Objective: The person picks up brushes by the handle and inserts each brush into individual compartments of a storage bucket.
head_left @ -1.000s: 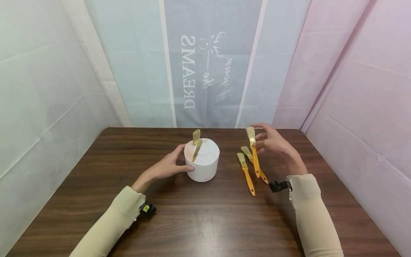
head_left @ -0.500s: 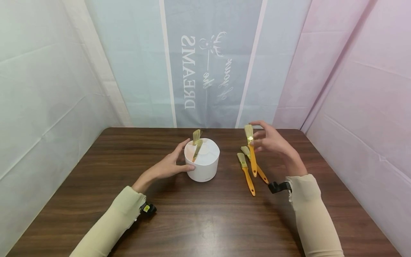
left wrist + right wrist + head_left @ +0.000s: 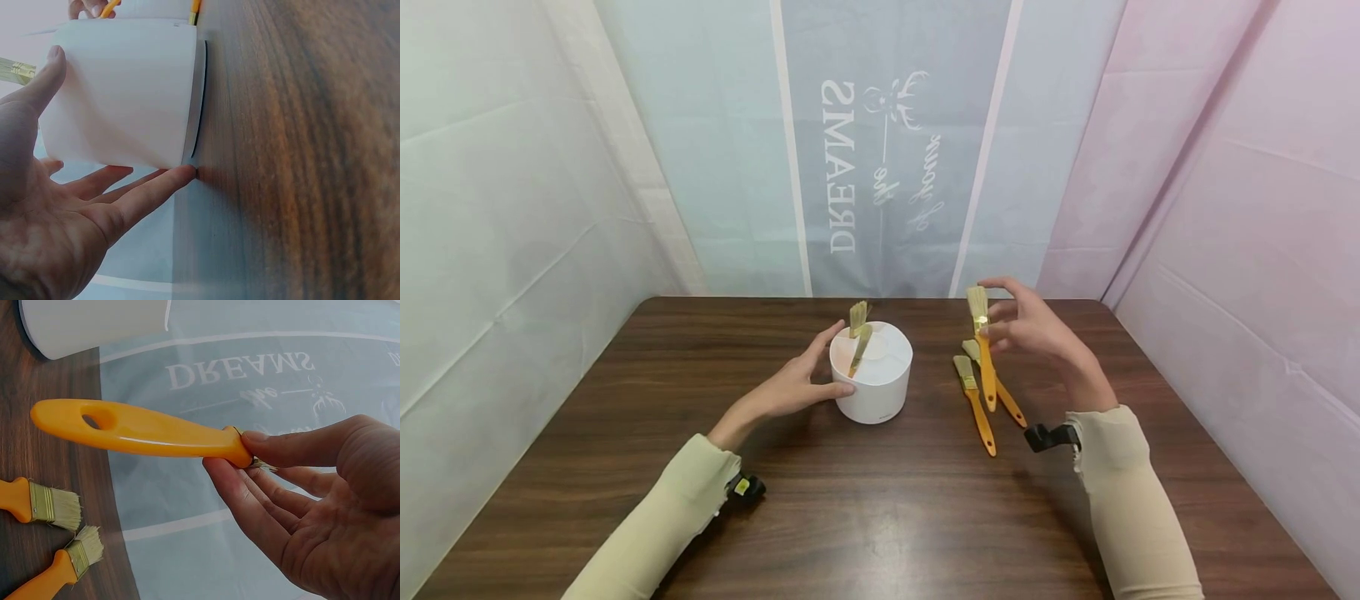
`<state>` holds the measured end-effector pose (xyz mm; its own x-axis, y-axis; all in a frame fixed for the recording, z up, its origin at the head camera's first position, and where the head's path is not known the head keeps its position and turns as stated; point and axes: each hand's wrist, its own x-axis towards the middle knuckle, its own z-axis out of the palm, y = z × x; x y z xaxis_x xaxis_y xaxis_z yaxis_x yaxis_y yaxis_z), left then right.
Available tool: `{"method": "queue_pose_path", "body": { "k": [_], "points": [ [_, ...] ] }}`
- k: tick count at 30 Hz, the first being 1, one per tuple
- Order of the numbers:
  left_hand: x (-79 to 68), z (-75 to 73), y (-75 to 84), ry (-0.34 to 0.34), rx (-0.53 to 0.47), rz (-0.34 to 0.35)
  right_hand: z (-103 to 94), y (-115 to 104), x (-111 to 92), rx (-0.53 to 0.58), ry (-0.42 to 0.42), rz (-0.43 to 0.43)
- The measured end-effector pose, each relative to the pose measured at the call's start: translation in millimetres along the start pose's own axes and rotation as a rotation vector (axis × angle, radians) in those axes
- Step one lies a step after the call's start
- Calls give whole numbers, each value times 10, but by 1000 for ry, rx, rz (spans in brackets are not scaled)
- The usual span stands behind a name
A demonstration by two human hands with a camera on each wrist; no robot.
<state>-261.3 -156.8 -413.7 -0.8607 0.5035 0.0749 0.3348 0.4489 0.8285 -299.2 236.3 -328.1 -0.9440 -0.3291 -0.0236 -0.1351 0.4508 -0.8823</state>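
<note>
A white round pot with inner compartments stands on the table, and two paintbrushes stick up out of its left side, bristles upward. My left hand holds the pot from the left, thumb on the near wall and fingers along the far side. Raised to the pot's right, my right hand pinches a paintbrush between thumb and fingers near its metal collar. Its orange handle points down and its pale bristles point up. Below it lie two more paintbrushes, one in front and another partly hidden.
The dark wooden table has its far edge just behind the pot. A printed cloth hangs behind it, with pale cloth walls at both sides. A black wrist camera sits on the right sleeve, close to the lying brushes.
My right hand has moved slightly left and up with the paintbrush, toward the pot. My left hand, the pot and the lying brushes have stayed put.
</note>
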Motion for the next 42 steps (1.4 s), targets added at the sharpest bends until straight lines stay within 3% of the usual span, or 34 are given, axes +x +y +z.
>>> {"method": "queue_pose_path", "body": {
  "k": [42],
  "points": [
    [11,-8,-16,3,76,-31,131,-220,-76,-47,1,-45]
  ]
}}
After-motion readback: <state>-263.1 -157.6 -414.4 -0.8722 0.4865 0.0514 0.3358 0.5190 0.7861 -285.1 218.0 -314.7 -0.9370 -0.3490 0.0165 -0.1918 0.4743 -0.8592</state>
